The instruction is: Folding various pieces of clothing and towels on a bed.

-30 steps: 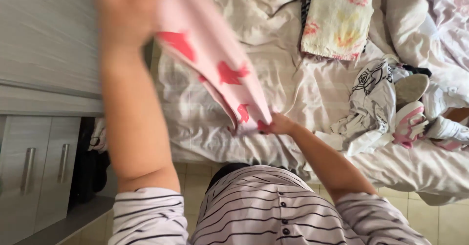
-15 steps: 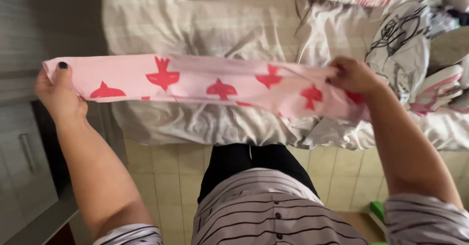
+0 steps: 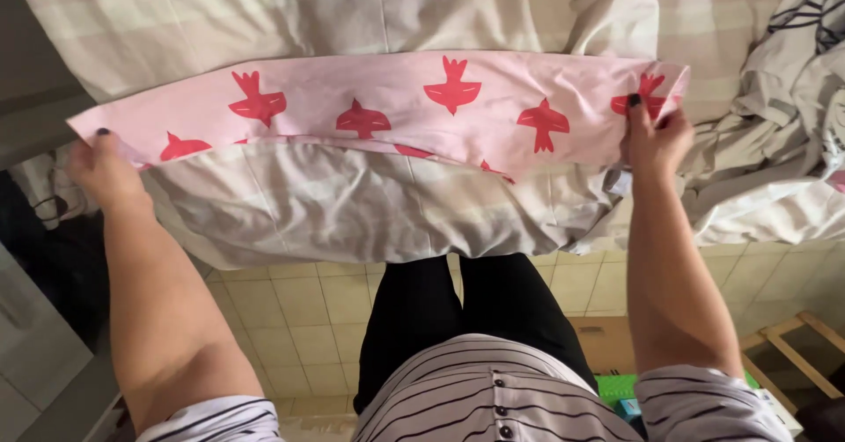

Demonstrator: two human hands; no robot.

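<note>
From the head view, the left hand [image 3: 104, 171] pinches the left end and the right hand [image 3: 656, 136] grips the right end of a pink cloth with red bird prints [image 3: 396, 112], stretched flat over the near edge of the bed with pale checked sheets [image 3: 352, 204], above the tiled floor [image 3: 290, 319].

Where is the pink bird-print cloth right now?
In the head view the pink bird-print cloth is stretched across the middle, above the bed edge, held between the left hand and right hand.
</note>
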